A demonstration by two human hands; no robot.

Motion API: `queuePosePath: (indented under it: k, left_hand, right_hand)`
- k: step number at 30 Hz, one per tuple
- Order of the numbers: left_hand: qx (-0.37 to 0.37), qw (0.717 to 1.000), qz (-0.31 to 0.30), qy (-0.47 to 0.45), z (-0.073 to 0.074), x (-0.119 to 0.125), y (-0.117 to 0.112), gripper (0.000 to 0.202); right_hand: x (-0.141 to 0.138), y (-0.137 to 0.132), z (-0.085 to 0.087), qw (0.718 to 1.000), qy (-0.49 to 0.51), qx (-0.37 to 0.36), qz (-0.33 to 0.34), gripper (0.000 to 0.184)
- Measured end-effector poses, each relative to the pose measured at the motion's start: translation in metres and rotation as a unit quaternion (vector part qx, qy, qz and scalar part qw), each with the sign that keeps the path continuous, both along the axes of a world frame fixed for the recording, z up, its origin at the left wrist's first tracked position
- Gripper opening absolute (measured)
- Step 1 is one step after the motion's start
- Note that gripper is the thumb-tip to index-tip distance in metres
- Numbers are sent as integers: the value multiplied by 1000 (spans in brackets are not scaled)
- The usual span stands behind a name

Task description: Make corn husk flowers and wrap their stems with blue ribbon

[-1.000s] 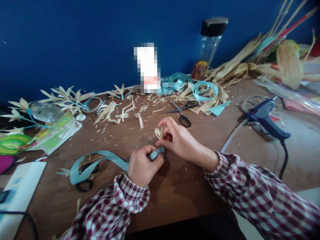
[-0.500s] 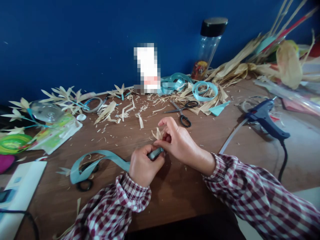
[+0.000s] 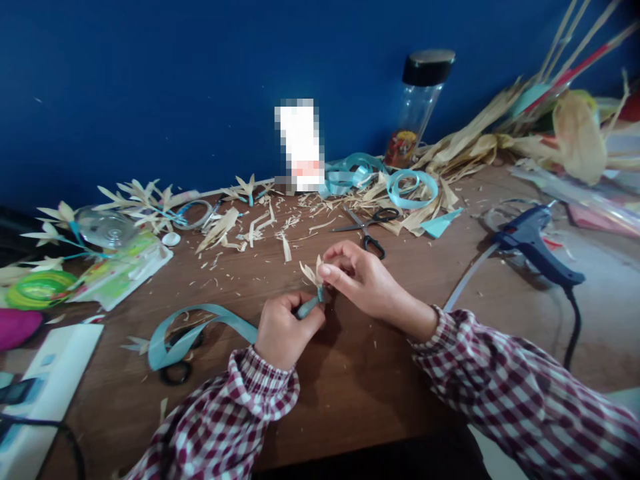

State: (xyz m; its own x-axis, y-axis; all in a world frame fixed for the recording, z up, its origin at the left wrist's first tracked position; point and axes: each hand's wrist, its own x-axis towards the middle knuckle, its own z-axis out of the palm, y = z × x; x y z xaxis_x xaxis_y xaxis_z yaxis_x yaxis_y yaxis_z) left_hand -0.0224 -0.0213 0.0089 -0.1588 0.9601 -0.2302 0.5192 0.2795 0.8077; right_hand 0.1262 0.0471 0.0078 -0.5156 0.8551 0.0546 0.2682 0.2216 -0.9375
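In the middle of the table, my left hand (image 3: 287,330) is closed on a light-blue ribbon (image 3: 215,312), whose loose end loops away to the left. A short stretch of the ribbon shows at its thumb and runs to the base of a small corn-husk flower (image 3: 311,270), which stands upright. My right hand (image 3: 363,277) pinches a pale petal of that flower between thumb and forefinger, its other fingers curled. Beneath the ribbon's loop lie black scissor handles (image 3: 176,372), the rest of them hidden. Beyond my right hand rest open black-handled scissors (image 3: 370,230).
A blue glue gun (image 3: 537,243) with its cable lies to the right. Husk scraps (image 3: 220,230), coiled ribbon (image 3: 413,189) and a clear bottle (image 3: 413,113) line the back by the blue wall. Finished husk flowers (image 3: 137,200) and a white power strip (image 3: 60,380) are on the left.
My right hand has risen from the flower's base to its petals, leaving the blue-wrapped base in sight. My left hand keeps its hold. The view has shifted slightly.
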Motion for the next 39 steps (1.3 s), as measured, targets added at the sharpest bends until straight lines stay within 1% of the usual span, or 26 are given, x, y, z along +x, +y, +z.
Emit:
queuePosePath:
  k: [2,4,5,7,10,12,18,25,28,32,35,39]
  left_hand:
    - [-5,1000,-2,-16,2,-2,1,16]
    - [-2,1000,-3,-16,2,-4,1,15]
    - [-1,1000,-3,-14,1,-4,1,16]
    - [1,1000,-4,-5,0,-4,1,18]
    - [14,1000,-10,14,-2,-2,0,19]
    - [16,1000,-12,19,-2,-2,0,19]
    - [19,999,-22,23,-4,-3,-1,16]
    - [36,997,-16,64,-4,0,-2,18]
    - [30,997,-12,70,-2,1,-1,17]
    - [18,998,-15,56,-1,1,-1,19]
    - [27,998,-17,61,-1,1,-2,21]
    - [73,992,-12,99,-1,2,-4,19]
  right_hand:
    - [2,3,3,998,-15,-13,67,30]
    - [4,5,4,991,-26,-3,128,29]
    - [4,5,3,989,-22,4,145,27]
    - [4,6,1,988,-10,13,156,25]
    - [3,8,-5,989,-6,16,149,26]
    - [3,8,-8,991,-12,23,131,28]
    - [2,7,-12,992,-58,73,89,28]
    - [-1,5,-15,985,-79,125,86,17]
    - [-1,5,-18,980,-93,153,89,16]
    - [-1,5,-19,974,-115,176,87,18]
    - [-1,4,-17,973,-118,180,86,18]
    - [-2,2,-17,978,-99,166,80,19]
